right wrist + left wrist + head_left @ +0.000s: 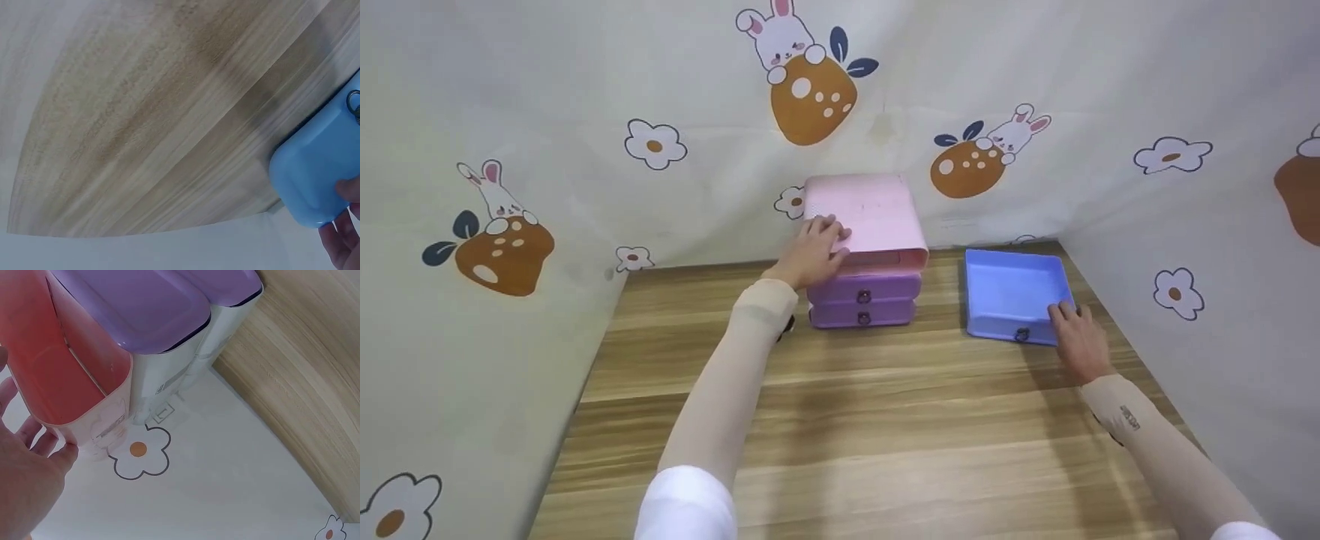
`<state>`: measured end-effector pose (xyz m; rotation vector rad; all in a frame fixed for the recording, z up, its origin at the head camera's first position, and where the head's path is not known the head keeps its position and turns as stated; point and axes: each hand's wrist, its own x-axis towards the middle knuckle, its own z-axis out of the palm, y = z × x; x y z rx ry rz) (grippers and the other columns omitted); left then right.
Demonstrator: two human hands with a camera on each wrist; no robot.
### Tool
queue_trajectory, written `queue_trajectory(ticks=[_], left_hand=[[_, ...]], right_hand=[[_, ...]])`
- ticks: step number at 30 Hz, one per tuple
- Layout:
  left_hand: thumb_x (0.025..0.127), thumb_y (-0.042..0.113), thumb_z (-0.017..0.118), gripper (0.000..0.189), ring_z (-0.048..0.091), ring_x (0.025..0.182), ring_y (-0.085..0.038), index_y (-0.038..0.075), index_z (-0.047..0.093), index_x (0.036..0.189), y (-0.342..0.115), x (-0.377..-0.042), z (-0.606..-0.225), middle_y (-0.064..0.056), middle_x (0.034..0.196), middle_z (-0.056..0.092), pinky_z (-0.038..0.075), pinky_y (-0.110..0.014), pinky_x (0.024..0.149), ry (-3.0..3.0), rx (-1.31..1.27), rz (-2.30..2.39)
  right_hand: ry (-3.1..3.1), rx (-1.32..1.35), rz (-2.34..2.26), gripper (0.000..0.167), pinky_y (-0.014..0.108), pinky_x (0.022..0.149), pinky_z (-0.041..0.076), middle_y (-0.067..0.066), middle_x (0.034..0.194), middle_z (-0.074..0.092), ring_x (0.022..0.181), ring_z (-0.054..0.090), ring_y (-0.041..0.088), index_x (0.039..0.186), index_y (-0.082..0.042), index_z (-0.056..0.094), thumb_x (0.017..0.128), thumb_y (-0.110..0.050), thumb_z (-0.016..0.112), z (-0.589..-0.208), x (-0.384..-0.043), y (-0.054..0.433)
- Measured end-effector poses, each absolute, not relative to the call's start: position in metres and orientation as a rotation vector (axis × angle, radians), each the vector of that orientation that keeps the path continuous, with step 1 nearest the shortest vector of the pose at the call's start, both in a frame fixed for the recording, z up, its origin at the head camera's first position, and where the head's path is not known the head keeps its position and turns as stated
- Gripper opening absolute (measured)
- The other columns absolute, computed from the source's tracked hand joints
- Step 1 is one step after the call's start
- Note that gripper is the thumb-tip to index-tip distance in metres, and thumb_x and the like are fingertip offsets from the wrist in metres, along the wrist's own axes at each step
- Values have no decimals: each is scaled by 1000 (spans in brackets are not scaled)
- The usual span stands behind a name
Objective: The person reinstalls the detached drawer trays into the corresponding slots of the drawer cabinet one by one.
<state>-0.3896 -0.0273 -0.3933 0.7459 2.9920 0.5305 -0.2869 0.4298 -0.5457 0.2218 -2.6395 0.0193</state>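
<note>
A pink drawer case (870, 214), its front slot unfilled, sits on top of two stacked units with purple drawers (864, 301). My left hand (814, 255) rests over the case's upper left edge, fingers spread across the top and side. Close up in the left wrist view, fingertips (66, 454) touch the pink wall beside the opening. A blue drawer (1011, 281) with a small ring pull lies to the right, separate from the stack. My right hand (1081, 341) pinches its front right corner, thumb (347, 188) on the front face.
A wood-grain table (840, 420) bears everything. Pale cloth walls (697, 217) printed with rabbits and flowers rise along the back and both sides. The blue drawer stands near the right wall.
</note>
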Motion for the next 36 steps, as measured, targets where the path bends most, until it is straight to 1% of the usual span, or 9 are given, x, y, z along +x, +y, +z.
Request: queue_trajectory(ticks=[6, 11, 15, 17, 18, 22, 24, 28, 36], left_hand=[[102, 36, 45, 43, 27, 151, -35, 13, 48, 138, -26, -388, -395, -17, 160, 31, 24, -53, 127, 2986, 743, 581], [102, 35, 45, 43, 28, 150, -35, 11, 48, 138, -27, -389, -391, -18, 159, 32, 24, -51, 128, 2998, 764, 605], [102, 35, 44, 45, 28, 150, -36, 11, 47, 140, -28, -392, -385, -18, 159, 32, 26, -52, 127, 3012, 776, 581], [102, 36, 44, 47, 27, 150, -36, 11, 46, 141, -28, -393, -381, -18, 160, 31, 26, -53, 127, 3019, 771, 559], [102, 36, 44, 47, 27, 150, -36, 11, 45, 142, -28, -394, -379, -18, 160, 31, 26, -53, 127, 3023, 769, 550], [102, 36, 45, 47, 28, 150, -36, 11, 45, 142, -27, -395, -374, -18, 160, 31, 29, -54, 125, 3026, 765, 550], [102, 35, 46, 46, 27, 150, -36, 11, 46, 141, -27, -395, -375, -17, 160, 31, 29, -54, 125, 3022, 766, 567], [102, 34, 46, 44, 26, 151, -35, 11, 47, 140, -27, -395, -380, -17, 160, 30, 27, -53, 126, 3010, 761, 585], [102, 33, 46, 44, 27, 150, -37, 10, 47, 139, -27, -390, -395, -19, 160, 31, 24, -52, 128, 2979, 757, 599]], right_hand=[[-2601, 264, 22, 36, 51, 37, 46, 17, 94, 57, 86, 54, 42, 102, 0, 53, 73, 18, 61, -533, -260, 434], [-2532, 329, 4, 22, 48, 37, 45, 14, 89, 57, 80, 56, 38, 96, -2, 54, 82, 12, 63, -513, -225, 431], [-2485, 383, -31, 20, 44, 34, 45, 12, 88, 58, 80, 58, 35, 93, -4, 54, 83, 9, 65, -497, -193, 425], [-2473, 416, -43, 4, 40, 32, 43, 10, 89, 59, 81, 58, 33, 95, -4, 55, 95, 0, 56, -491, -177, 421], [-2465, 431, -47, 6, 40, 32, 44, 10, 89, 60, 81, 58, 32, 96, -5, 56, 99, -6, 51, -488, -169, 418], [-2438, 481, -51, 45, 39, 39, 48, 6, 88, 60, 81, 57, 28, 98, -7, 59, 109, -30, 22, -480, -143, 406], [-2432, 504, -44, 44, 37, 41, 49, 5, 86, 59, 80, 55, 26, 98, -7, 59, 109, -30, 23, -476, -132, 400], [-2424, 537, -39, 43, 31, 37, 45, 3, 86, 60, 80, 56, 23, 97, -8, 60, 109, -29, 24, -472, -121, 387], [-2372, 627, -42, 42, 24, 30, 32, -1, 87, 62, 78, 57, 20, 100, -11, 63, 109, -28, 27, -469, -119, 360]])
